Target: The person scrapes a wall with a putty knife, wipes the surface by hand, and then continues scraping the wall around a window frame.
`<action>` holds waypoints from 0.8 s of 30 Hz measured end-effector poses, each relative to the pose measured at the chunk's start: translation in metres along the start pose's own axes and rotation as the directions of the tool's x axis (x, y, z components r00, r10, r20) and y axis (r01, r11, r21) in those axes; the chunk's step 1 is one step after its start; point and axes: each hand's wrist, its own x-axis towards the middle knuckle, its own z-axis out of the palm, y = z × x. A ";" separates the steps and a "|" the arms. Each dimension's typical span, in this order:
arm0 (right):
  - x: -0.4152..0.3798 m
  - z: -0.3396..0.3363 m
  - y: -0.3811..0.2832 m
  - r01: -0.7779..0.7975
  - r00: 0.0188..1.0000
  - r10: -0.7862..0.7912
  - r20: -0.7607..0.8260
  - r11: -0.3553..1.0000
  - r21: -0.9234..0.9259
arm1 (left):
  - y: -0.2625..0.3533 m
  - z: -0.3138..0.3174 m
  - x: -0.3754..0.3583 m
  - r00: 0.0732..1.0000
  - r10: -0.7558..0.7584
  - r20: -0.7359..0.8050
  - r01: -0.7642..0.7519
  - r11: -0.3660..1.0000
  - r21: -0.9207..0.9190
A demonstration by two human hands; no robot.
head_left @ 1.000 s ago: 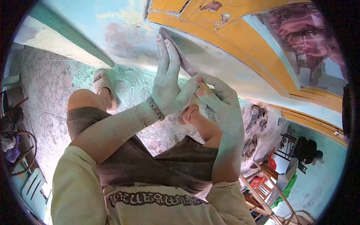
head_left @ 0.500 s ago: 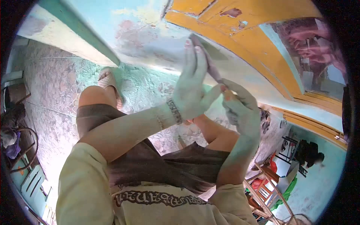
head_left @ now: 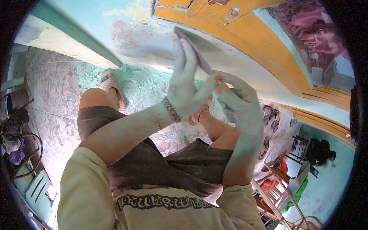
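Note:
A thin dark sheet (head_left: 199, 57) slants in front of the pale, patchy wall (head_left: 143, 42), its upper end beyond my left fingertips. My left hand (head_left: 184, 78), with a beaded bracelet at the wrist, has its fingers stretched out flat along the sheet's left side. The left thumb reaches across to the fingertips of my right hand (head_left: 237, 97). Bent fingers and thumb of the right hand pinch the sheet's lower end. What the sheet is made of cannot be told, and its far face is partly hidden.
An orange wooden frame (head_left: 245, 42) with a glass pane (head_left: 312, 44) runs along the upper right. A green-edged ledge (head_left: 76, 36) juts from the upper left. Wooden chairs (head_left: 274, 191) are at the lower right, and a pale chair (head_left: 38, 191) stands lower left. The floor (head_left: 55, 86) is stone-patterned.
Both hands and the sheet have shifted left and slightly up in the view. The orange frame has also shifted left and up. The hold on the sheet looks the same.

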 end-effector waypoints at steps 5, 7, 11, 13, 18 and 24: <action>-0.004 0.001 0.010 0.037 0.999 -0.034 -0.037 0.993 0.110 | 0.002 0.003 -0.001 1.000 -0.007 0.019 0.008 1.000 -0.022; -0.001 -0.014 0.014 0.067 0.998 -0.067 -0.010 0.992 0.109 | 0.007 0.008 0.000 1.000 0.008 0.024 -0.008 1.000 -0.021; -0.001 -0.007 -0.003 -0.016 1.000 0.016 0.009 1.000 -0.006 | 0.007 0.000 0.001 0.999 -0.038 -0.006 0.038 0.997 -0.075; -0.004 0.004 -0.004 0.006 1.000 -0.007 0.010 0.999 0.045 | 0.004 -0.002 0.000 1.000 -0.027 -0.007 0.027 0.999 -0.030; -0.008 -0.002 -0.002 0.047 0.995 -0.052 -0.083 0.997 -0.061 | 0.009 0.007 -0.001 1.000 -0.025 -0.005 0.024 0.994 -0.104; -0.017 0.008 -0.016 0.070 0.997 -0.070 -0.012 0.997 -0.029 | 0.006 0.001 0.001 1.000 -0.015 0.013 0.016 0.995 -0.100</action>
